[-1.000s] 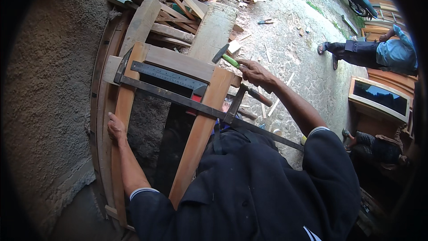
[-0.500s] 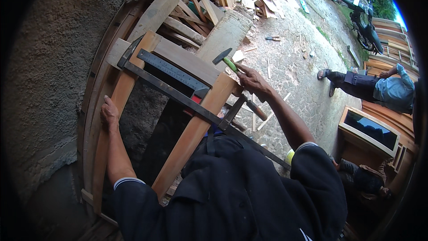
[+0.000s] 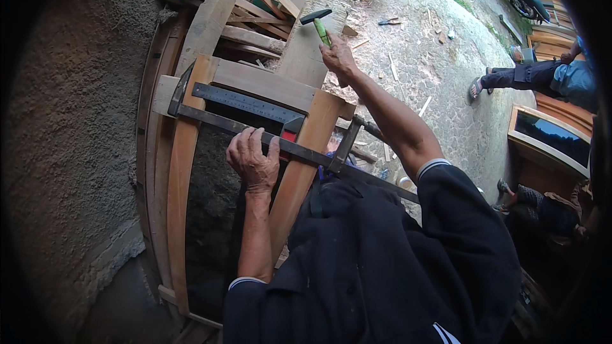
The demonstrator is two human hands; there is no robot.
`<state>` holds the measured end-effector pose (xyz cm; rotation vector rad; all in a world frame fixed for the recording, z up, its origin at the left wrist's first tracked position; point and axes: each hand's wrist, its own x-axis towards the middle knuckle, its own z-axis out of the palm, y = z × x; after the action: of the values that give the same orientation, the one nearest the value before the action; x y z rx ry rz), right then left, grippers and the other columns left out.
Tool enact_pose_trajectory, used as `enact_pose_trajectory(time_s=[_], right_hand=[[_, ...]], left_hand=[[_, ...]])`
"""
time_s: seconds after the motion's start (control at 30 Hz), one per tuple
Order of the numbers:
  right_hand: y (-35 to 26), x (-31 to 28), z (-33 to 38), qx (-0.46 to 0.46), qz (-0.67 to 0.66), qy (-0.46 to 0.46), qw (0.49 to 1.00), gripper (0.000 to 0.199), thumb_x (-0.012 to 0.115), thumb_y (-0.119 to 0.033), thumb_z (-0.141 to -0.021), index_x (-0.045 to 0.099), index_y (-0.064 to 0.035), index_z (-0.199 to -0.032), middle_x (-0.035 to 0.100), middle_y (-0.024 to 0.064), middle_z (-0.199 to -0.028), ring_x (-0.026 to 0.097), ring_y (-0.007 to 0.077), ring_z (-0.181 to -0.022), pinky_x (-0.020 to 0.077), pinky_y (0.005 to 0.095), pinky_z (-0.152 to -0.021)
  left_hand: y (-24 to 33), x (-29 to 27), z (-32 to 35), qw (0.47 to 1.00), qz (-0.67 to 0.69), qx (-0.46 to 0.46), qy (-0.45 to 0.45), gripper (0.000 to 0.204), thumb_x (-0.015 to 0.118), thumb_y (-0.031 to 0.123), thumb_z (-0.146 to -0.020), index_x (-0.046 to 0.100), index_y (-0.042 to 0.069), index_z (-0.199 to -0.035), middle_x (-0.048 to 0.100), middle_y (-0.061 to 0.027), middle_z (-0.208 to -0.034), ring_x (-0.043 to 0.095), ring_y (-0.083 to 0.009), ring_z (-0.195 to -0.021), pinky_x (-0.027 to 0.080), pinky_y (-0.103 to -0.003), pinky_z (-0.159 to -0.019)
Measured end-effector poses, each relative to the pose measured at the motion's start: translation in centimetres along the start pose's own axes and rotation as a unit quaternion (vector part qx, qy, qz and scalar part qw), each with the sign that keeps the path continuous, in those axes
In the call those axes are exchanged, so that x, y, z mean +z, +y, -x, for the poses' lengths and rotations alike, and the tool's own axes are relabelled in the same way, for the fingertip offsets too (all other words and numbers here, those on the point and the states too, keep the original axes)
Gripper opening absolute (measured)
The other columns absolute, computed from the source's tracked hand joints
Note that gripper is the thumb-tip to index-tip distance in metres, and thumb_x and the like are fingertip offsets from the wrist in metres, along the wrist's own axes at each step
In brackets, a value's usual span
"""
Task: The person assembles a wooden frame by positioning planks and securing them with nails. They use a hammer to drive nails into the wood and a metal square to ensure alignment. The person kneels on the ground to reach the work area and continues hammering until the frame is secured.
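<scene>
Clamp [image 3: 306, 153]: across the wooden frame [image 3: 296, 191].
Hammer [image 3: 321, 30]: beyond the clamp, green handle within the curled fingers of the right hand [image 3: 338, 57], head clear of them.
Left hand [image 3: 254, 160]: fingers over the clamp's bar; gripping or just resting, I can't tell from here.
Metal square [image 3: 248, 103]: just beyond the clamp.

- A brown wooden frame [image 3: 313, 129] is closed at its far end by a paler crosspiece [image 3: 261, 83].
- A dark bar clamp [image 3: 210, 117] is stretched across both side rails [image 3: 180, 165].
- Between clamp and crosspiece, a graduated square [image 3: 248, 103] is laid.
- A green-handled, dark-headed hammer [image 3: 321, 30] is held tilted beyond the far end.
</scene>
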<state>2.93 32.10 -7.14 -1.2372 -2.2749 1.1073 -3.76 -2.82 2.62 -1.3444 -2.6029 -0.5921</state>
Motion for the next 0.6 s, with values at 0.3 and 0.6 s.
enact_pose_trajectory(time_s=[0.3,0.6], right_hand=[[0.0,2.1,-1.3,0.079,0.064,-0.006,0.995,0.053,0.049,-0.036,-0.101,0.048,-0.0095,-0.147,0.065,0.028,-0.124,0.064,0.0454,-0.114,0.0492,0.0526,-0.1],[-1.6,1.5,-2.0,0.12,0.095,-0.019,0.988,0.055,0.043,-0.04,-0.102,0.044,-0.0119,-0.149,0.069,0.026,-0.118,0.068,0.046,-0.106,0.0506,0.0543,-0.096]], left_hand=[[6.0,3.3,-0.1,0.995,-0.009,-0.052,-0.09,0.051,0.075,0.039,-0.088,0.063,0.01,-0.127,0.06,-0.0097,-0.12,0.05,-0.0323,-0.128,0.029,-0.058,-0.113],[5.3,4.8,0.7,0.996,0.02,-0.046,-0.076,0.041,0.073,0.032,-0.089,0.065,0.009,-0.123,0.06,-0.0088,-0.113,0.052,-0.0324,-0.125,0.028,-0.061,-0.113]])
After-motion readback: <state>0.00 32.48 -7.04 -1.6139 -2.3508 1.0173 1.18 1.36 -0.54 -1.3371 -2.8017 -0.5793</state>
